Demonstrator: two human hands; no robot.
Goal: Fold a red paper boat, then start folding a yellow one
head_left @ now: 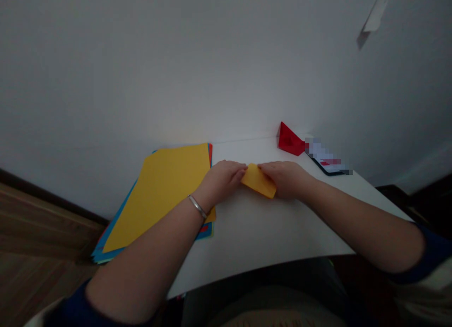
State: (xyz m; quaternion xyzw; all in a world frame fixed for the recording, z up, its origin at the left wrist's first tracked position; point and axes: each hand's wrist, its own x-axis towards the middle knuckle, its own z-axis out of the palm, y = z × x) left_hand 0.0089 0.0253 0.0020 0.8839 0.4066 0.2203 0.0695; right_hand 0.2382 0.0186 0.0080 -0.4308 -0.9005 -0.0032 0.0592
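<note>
A small folded piece of yellow paper (259,181) is held between my two hands, just over the white table. My left hand (228,176) grips its left edge, with the fingers closed against it. On the other side, my right hand (286,176) pinches the paper's right part, and its fingers partly hide the fold. Beyond my right hand stands a red folded paper boat (290,141). Beside my left forearm lies a stack of coloured sheets with a large yellow sheet (165,181) on top; blue and red edges stick out below.
A phone (328,159) lies at the right of the white table (254,237), touching or close to the red paper boat. The back edge meets a pale wall (212,72). Wooden furniture (38,232) stands at the left.
</note>
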